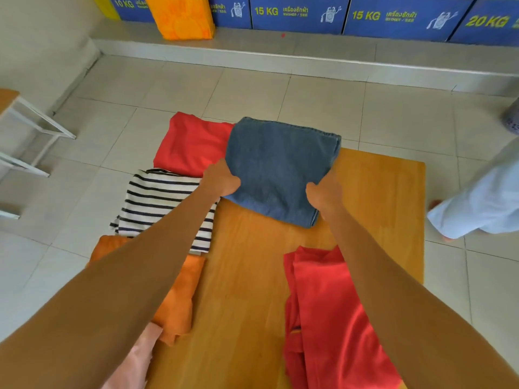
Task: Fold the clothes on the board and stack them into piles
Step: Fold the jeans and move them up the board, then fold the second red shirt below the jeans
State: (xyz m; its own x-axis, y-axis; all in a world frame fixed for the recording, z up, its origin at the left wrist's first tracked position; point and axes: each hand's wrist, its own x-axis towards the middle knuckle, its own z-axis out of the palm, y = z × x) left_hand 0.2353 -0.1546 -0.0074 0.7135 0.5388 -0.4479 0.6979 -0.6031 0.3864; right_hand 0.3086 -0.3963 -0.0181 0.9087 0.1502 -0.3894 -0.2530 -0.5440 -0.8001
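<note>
Both hands grip folded denim (276, 167): left hand (222, 179) on its left edge, right hand (325, 195) on near-right corner. Striped shirt (160, 203) beside left hand; red garment (328, 313) nearer than right hand, on surface (247, 276).

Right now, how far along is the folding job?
Roughly midway. Done: folded red garment, striped shirt and orange garment lie along the board's left side. In hand: left hand and right hand both grip the folded denim piece, not yet stacked. Left: the crumpled red garment nearest the person and a pink piece at bottom left, whose state is unclear.
</note>
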